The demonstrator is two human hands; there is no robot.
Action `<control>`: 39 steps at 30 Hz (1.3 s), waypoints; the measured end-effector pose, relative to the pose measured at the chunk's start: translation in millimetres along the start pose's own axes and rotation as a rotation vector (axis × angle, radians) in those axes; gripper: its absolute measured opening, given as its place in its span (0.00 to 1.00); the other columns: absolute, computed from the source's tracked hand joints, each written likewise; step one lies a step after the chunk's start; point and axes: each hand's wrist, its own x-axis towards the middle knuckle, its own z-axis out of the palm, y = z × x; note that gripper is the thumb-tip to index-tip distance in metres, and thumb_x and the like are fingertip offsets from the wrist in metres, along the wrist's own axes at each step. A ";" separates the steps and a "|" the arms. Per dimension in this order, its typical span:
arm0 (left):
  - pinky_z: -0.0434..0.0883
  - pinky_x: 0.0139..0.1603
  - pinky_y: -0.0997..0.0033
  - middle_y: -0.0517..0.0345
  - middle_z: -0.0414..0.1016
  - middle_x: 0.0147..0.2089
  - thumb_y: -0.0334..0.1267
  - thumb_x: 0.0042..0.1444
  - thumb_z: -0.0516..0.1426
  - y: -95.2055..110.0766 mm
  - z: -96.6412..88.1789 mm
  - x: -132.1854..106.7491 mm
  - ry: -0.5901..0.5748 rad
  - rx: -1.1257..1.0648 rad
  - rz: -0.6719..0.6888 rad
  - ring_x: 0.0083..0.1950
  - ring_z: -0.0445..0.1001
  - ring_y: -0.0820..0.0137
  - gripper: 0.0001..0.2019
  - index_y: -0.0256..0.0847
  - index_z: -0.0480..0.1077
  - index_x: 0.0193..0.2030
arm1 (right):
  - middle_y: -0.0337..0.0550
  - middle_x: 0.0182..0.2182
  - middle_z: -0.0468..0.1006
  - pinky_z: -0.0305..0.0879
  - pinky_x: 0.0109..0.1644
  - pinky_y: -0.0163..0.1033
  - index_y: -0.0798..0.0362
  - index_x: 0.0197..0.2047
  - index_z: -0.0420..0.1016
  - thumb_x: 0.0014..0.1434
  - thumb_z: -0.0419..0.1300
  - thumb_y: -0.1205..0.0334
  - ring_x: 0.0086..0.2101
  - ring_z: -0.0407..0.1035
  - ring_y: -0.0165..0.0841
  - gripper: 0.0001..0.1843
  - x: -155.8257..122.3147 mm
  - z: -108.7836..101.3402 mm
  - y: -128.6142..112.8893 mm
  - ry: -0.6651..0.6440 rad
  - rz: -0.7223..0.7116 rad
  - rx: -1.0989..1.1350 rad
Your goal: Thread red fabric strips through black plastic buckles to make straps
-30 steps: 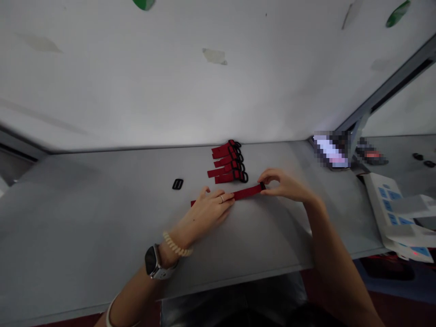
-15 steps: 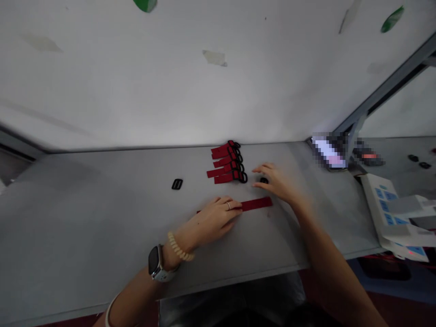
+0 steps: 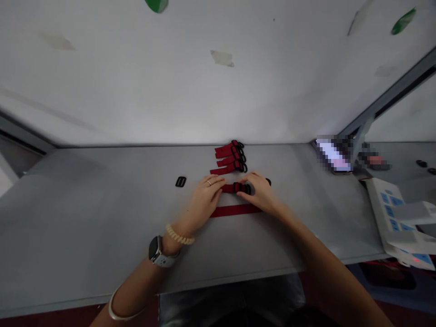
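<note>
A short red strap with a black buckle [image 3: 233,187] lies on the grey table [image 3: 102,218], held between both hands. My left hand [image 3: 204,196] has its fingers curled against the strap's left end. My right hand [image 3: 258,194] pinches the buckle end. Just below them a plain flat red strap [image 3: 235,210] lies along the table, partly under my right wrist. Behind the hands sits a row of three more red straps with black buckles [image 3: 230,159]. A loose black buckle [image 3: 180,181] lies to the left, and a small black piece [image 3: 269,181] shows behind my right hand.
A blurred-out phone [image 3: 332,153] leans at the back right. At the right edge, overhanging the table, sits a white device with blue buttons [image 3: 397,215]. A white wall rises close behind the table. The front table edge runs near my forearms.
My left hand left the flat strap and moved up. My right hand came left onto the nearest buckled strap, which now lies apart from the row.
</note>
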 end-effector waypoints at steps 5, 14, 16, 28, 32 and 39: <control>0.57 0.66 0.41 0.51 0.74 0.58 0.30 0.60 0.57 -3.6 3.0 -3.9 -0.119 0.176 -0.113 0.62 0.66 0.55 0.16 0.43 0.73 0.54 | 0.47 0.38 0.78 0.66 0.51 0.51 0.51 0.46 0.74 0.58 0.64 0.60 0.46 0.67 0.43 0.12 -0.9 -4.2 -4.1 -0.093 -0.027 -0.021; 0.55 0.60 0.37 0.49 0.75 0.53 0.36 0.61 0.59 7.7 -2.7 -0.3 -0.226 0.229 -0.188 0.58 0.65 0.52 0.13 0.45 0.73 0.52 | 0.45 0.41 0.79 0.65 0.54 0.52 0.49 0.44 0.75 0.54 0.66 0.63 0.48 0.67 0.44 0.13 -1.8 -7.0 -10.4 -0.040 -0.035 0.051; 0.54 0.61 0.37 0.48 0.74 0.54 0.39 0.61 0.59 8.0 -4.5 0.9 -0.228 0.187 -0.203 0.59 0.64 0.52 0.13 0.46 0.73 0.53 | 0.44 0.41 0.79 0.65 0.54 0.51 0.48 0.44 0.75 0.54 0.67 0.63 0.47 0.68 0.42 0.14 -1.2 -11.0 -13.0 -0.002 -0.022 0.146; 0.69 0.40 0.67 0.58 0.77 0.35 0.44 0.60 0.56 -1.9 -17.4 9.7 -0.261 -0.616 -0.451 0.36 0.72 0.68 0.12 0.39 0.75 0.38 | 0.43 0.48 0.79 0.64 0.59 0.52 0.45 0.48 0.75 0.55 0.69 0.59 0.52 0.68 0.40 0.17 -3.9 -17.6 -16.9 0.054 -0.019 0.371; 0.69 0.41 0.66 0.58 0.78 0.34 0.41 0.59 0.56 6.1 -16.2 10.3 -0.227 -0.588 -0.424 0.36 0.72 0.68 0.10 0.39 0.76 0.36 | 0.43 0.49 0.79 0.64 0.59 0.54 0.45 0.46 0.76 0.54 0.69 0.59 0.51 0.69 0.40 0.16 -3.1 -14.3 -20.8 0.060 -0.053 0.330; 0.70 0.42 0.65 0.58 0.77 0.34 0.40 0.57 0.56 10.8 -10.5 9.0 -0.200 -0.686 -0.395 0.37 0.73 0.69 0.08 0.39 0.73 0.35 | 0.43 0.43 0.81 0.65 0.56 0.51 0.46 0.46 0.75 0.55 0.68 0.62 0.47 0.70 0.40 0.15 -3.7 -6.5 -31.2 0.016 -0.040 0.338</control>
